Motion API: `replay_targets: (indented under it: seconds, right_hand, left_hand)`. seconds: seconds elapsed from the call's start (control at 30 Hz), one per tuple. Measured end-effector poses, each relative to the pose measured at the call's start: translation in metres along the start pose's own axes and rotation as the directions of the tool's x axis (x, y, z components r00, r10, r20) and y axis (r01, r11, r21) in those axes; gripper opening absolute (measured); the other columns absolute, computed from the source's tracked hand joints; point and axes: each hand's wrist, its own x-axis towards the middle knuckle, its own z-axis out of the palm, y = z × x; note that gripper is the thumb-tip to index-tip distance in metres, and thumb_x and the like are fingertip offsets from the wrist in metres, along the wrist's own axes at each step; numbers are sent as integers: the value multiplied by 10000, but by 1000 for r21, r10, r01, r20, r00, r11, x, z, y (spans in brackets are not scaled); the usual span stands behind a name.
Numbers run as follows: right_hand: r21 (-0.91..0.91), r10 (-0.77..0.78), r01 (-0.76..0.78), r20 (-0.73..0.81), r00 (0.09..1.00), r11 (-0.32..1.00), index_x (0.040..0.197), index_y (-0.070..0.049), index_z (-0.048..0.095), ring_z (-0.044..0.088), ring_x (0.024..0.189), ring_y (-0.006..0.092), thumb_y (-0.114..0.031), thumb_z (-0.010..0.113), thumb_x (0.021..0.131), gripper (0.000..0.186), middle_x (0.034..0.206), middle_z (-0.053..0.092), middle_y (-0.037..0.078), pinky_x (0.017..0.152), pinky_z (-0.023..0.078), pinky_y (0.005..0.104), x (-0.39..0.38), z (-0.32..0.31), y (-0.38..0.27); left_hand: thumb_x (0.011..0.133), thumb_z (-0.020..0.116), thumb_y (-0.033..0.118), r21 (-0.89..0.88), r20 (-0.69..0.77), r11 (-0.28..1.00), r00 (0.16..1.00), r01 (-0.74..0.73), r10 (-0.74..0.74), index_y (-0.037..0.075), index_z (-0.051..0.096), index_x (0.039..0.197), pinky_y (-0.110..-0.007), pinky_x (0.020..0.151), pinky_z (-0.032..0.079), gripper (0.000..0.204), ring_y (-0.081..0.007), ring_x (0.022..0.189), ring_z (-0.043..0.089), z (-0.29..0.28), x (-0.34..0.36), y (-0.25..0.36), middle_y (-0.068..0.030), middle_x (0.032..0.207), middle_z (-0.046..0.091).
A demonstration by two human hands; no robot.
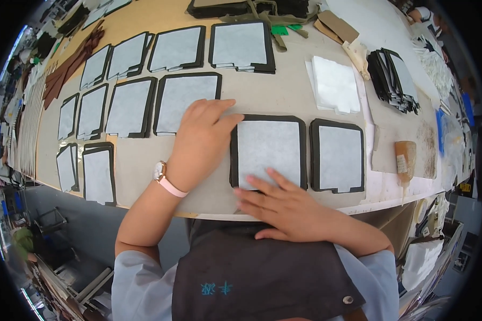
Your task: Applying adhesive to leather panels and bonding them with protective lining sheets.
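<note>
Black-bordered white panel [270, 143] lies partly under spread right fingers [263, 185], its far-left corner by parted left fingers [223, 104].

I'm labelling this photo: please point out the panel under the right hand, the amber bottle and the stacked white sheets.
Black-bordered panel [269, 147]: head view, its pale middle.
Amber bottle [405, 159]: head view, body's middle.
Stacked white sheets [334, 84]: head view, top sheet's middle.

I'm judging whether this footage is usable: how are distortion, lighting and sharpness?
Head view: the front edge of the table bends, and the picture's corners are black; head view: lighting is soft, the white sheet stack nearly washed out; head view: the panel under the right hand reads clearly, while clutter at the rim looks squeezed.
</note>
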Motion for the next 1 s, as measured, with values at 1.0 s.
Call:
replay_targets:
  seconds: [1.0]
  right_hand:
    - [92,589,-595,-321,742,799,968,-22,676,583,1026,322,-2,790,655,334,1079,622,117,858,491,385,-105,-57,13]
  left_hand:
    - [775,717,120,-117,209,983,964,-144,166,61,616,879,-318,690,511,156,-214,804,593,5,-28,90,-71,898,587]
